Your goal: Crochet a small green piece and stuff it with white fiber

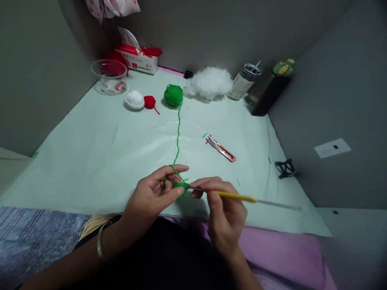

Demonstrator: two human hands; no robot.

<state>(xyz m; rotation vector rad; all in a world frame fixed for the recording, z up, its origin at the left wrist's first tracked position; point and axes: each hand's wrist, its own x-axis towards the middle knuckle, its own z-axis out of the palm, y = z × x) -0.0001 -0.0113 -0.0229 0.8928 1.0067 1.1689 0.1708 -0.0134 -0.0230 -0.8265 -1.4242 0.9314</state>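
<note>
Left hand (152,191) pinches a small green yarn piece (181,191); right hand (227,211) holds a yellow hook (238,196).

The green ball (173,95) sits on the desk (80,154), and a wavy string (178,135) runs from it to the left hand. The green yarn piece is on the person's side of the ball, and the tip of the hook is right at it. I cannot tell if the tip goes through a loop. Left of the green ball are a little red ball (149,101), a white ball (135,99) and a clear bowl (108,79). Right of it are white fluff (209,83), a can of pens (242,83) and a tall dark bottle (270,95). Orange snips (222,149) lie right of it too, closer to the person.
</note>
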